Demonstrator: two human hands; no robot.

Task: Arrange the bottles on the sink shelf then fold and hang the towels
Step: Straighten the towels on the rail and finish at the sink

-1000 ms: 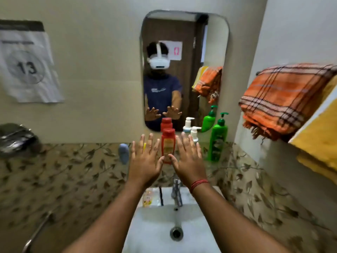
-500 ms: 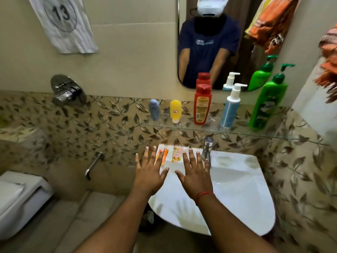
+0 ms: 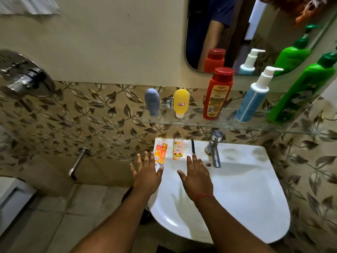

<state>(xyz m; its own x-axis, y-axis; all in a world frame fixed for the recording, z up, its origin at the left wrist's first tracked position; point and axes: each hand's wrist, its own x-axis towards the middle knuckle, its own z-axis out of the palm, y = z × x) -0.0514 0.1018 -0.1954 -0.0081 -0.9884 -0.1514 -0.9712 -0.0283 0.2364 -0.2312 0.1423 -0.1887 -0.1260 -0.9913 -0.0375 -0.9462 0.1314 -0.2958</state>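
Clear glass shelf (image 3: 191,121) on wall above sink, five bottles upright in a row, left to right: small grey-blue squeeze tube (image 3: 152,101), cap down; small yellow squeeze tube (image 3: 181,102), white label, cap down; red plastic bottle w/ red cap (image 3: 218,94); blue pump bottle w/ white dispenser (image 3: 253,97); large green pump bottle (image 3: 302,92), partly cut off at frame edge. Bottles spaced apart, none touching.

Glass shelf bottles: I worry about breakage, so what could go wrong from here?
The tall green pump bottle and blue pump bottle stand close together on the glass shelf; nudging one could topple the other. A falling bottle would likely drop onto the tap or sink. Both hands, left hand and right hand, hold nothing.
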